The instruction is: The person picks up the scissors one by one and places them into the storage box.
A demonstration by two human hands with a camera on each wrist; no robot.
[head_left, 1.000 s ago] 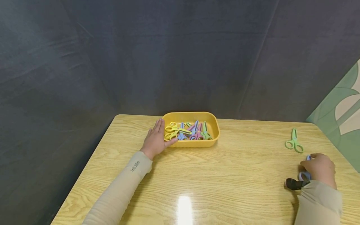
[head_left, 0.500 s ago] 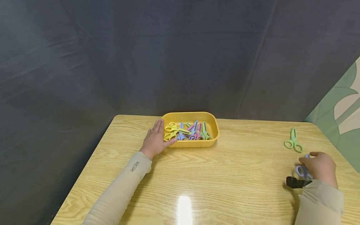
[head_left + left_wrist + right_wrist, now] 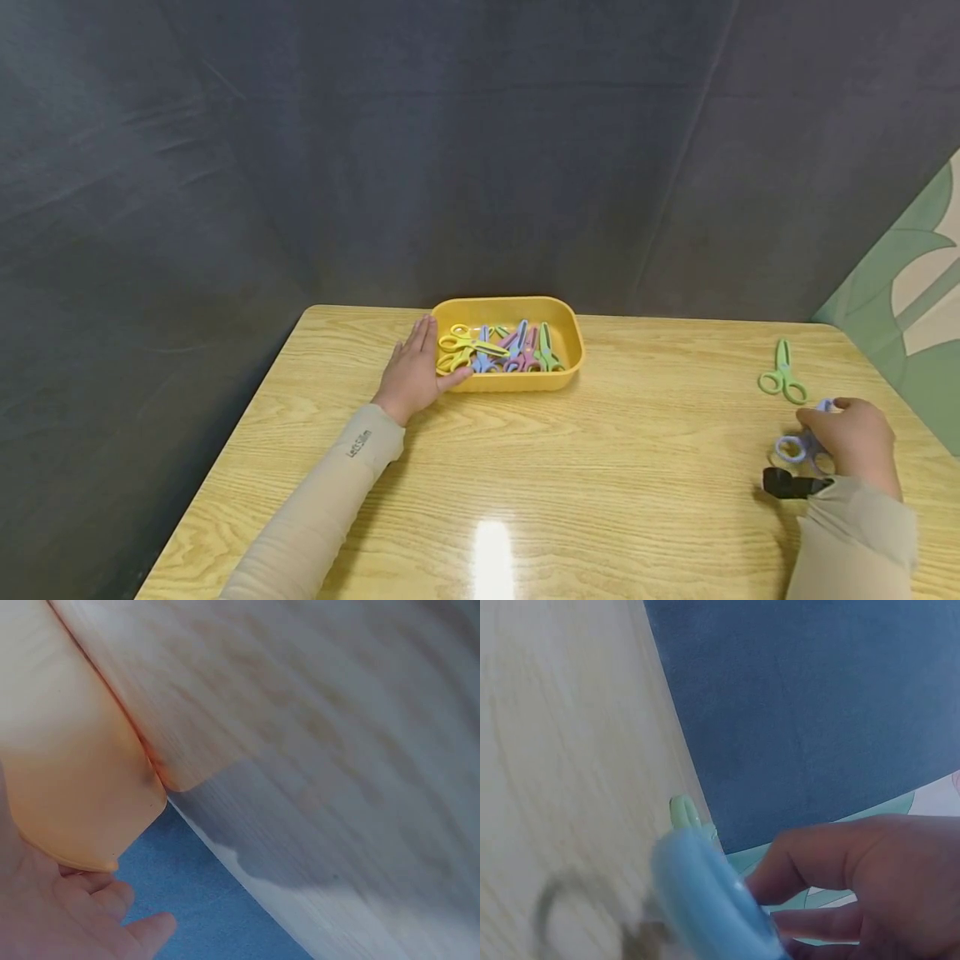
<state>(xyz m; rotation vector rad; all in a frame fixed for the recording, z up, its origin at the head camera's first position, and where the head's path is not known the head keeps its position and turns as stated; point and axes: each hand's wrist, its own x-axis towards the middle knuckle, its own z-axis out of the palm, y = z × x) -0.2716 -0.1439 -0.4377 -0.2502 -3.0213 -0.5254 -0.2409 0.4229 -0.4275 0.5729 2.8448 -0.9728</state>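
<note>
My right hand (image 3: 855,437) pinches a pair of lavender-blue scissors (image 3: 791,449) close over the right side of the table. One finger loop points left, and the fingers hide part of the blades. In the right wrist view the scissors' handle (image 3: 705,900) looms large and blurred beside the thumb and fingers. Just beyond lies a green pair of scissors (image 3: 783,382), blades pointing away. My left hand (image 3: 408,379) rests against the left end of a yellow tray (image 3: 517,383), fingers straight along its side and thumb over the front rim. Inside are several yellow, blue, pink and green scissors (image 3: 480,347).
The wooden table (image 3: 645,467) ends at a dark cloth (image 3: 487,167) behind it. A wall with a leaf pattern (image 3: 922,292) borders the right side. A black strap mount (image 3: 783,483) sits at the right wrist.
In my right hand the lavender-blue scissors have turned, so their finger loops swing out to the left, and the hand has shifted slightly away from me. The left hand stays on the tray.
</note>
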